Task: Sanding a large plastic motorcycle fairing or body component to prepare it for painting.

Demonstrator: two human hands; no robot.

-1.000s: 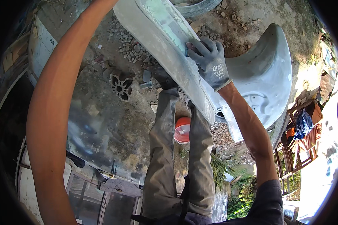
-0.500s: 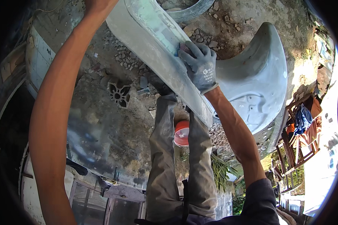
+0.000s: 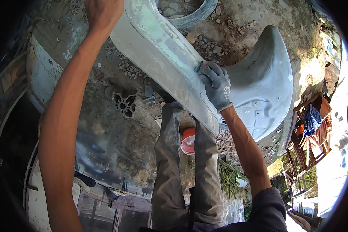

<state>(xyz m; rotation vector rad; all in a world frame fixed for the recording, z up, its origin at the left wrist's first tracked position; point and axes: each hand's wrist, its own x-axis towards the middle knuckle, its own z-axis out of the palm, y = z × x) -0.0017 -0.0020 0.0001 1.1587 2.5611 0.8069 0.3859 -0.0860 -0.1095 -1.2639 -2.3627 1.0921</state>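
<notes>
We have the bare left hand (image 3: 105, 13) at the far left edge of the long curved grey and pale-green panel (image 3: 164, 50); its fingers run out of frame, so we can't tell if it grips. The right hand (image 3: 216, 87), in a grey coated glove, has its fingers curled round a small thin blue-edged piece (image 3: 199, 67), mostly hidden, against the panel's right edge. The panel slants from far left to near right, its near end over the grey-brown trousers (image 3: 208, 154).

Main risk, we'd judge: the panel could pivot or slide if the right hand pushes hard while the left only steadies it. The blue-edged piece could slip off that edge if pinched too lightly. We also flag the smooth pale-grey curved shell (image 3: 265, 81) just beside the right hand: an overshoot could knock or scuff it.
</notes>
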